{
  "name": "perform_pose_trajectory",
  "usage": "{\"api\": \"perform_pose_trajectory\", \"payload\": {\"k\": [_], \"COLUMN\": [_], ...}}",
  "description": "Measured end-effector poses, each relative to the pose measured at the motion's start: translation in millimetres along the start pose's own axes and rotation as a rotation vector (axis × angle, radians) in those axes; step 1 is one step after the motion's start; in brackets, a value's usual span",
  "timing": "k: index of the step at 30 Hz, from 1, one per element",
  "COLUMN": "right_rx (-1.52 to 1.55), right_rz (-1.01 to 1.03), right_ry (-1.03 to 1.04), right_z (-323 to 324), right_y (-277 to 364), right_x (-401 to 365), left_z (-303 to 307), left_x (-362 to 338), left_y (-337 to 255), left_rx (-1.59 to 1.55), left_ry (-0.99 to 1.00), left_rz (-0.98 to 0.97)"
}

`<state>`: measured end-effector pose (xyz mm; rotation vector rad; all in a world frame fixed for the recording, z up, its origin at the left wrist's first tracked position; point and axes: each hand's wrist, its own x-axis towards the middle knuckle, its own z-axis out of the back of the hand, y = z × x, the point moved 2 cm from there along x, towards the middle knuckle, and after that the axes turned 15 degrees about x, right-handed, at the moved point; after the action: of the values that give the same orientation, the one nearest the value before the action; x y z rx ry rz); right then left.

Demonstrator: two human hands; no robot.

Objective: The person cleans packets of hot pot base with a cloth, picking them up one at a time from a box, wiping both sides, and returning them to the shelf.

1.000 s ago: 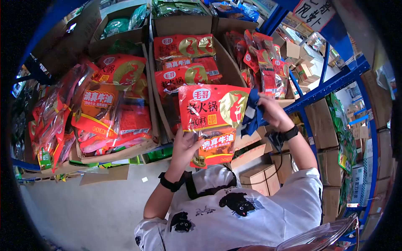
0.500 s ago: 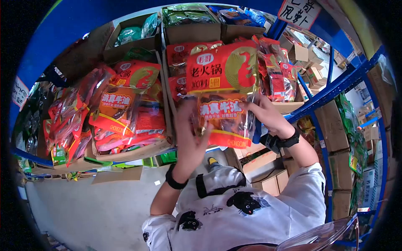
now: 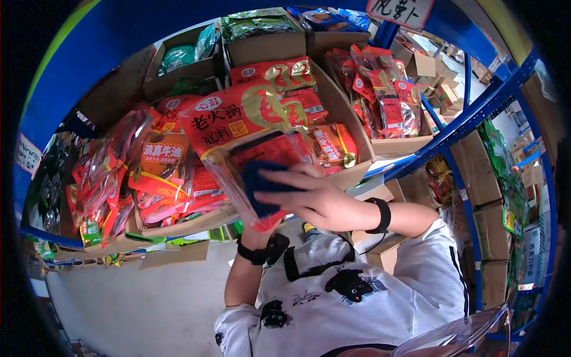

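the red packet (image 3: 217,113) is slanting above the hands, its printed top pointing away from them and its clear lower part sitting under a dark blue cloth (image 3: 262,184). the right hand (image 3: 315,199) is gripping that cloth, fingers spreading over it and pressing it to the packet; the left hand (image 3: 256,238) is mostly hiding beneath the packet's near end — whether it is grasping or merely supporting, we cannot tell. trouble could be brewing in that slick-looking film: if the right hand is pushing too hard while the left is holding too loosely, the packet could be sliding away or crumpling, and the cloth could be snagging its edge. just beyond the hands, a cardboard box (image 3: 357,172) is holding more red packets (image 3: 327,146), while a heap of packets (image 3: 157,154) is piling up over on the left hand's side. pale floor (image 3: 131,297) is showing beside the left forearm — and a blue shelf beam (image 3: 476,126) is running past the right hand's outer side.
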<state>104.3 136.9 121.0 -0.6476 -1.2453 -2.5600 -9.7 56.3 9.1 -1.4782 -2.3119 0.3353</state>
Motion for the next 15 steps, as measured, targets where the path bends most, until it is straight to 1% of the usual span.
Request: {"api": "perform_pose_trajectory", "payload": {"k": [1,2,3,4,5,6,7,9,12,15], "right_rx": [0.004,0.065,0.055,-0.014,-0.079,-0.229,-0.226,-0.21,-0.137,-0.043], "right_rz": [0.063,0.094,0.088,0.107,0.127,0.163,0.162,-0.139,-0.183,-0.164], "right_ry": [0.065,0.11,0.119,0.097,0.073,-0.001,0.004,-0.176,-0.193,-0.126], "right_z": [0.7,3.7,9.3,16.9,24.3,33.3,42.7,57.7,44.3,30.6], "right_y": [-2.3,-4.3,-8.1,-13.0,-19.7,-30.9,-33.4,-37.2,-27.1,-8.7], "right_x": [-4.3,-6.8,-9.6,-11.3,-12.0,-10.6,-6.4,0.7,9.9,25.3], "left_z": [-3.1,-8.8,-20.0,62.5,47.2,34.7,29.2,16.8,-8.9,-27.1], "left_x": [1.0,2.1,4.8,4.7,0.9,2.0,2.7,5.8,11.7,12.0], "left_y": [-4.1,-7.8,-11.0,14.4,7.7,5.9,7.4,10.1,14.3,17.8], "left_rx": [-0.002,0.548,1.095,0.468,0.473,0.43,0.377,0.27,0.12,0.047], "left_ry": [0.003,0.05,0.093,0.055,0.044,0.037,0.035,0.039,0.062,0.085], "left_rz": [-0.007,-0.003,-0.003,0.125,0.112,0.123,0.13,0.143,0.16,0.181]}}
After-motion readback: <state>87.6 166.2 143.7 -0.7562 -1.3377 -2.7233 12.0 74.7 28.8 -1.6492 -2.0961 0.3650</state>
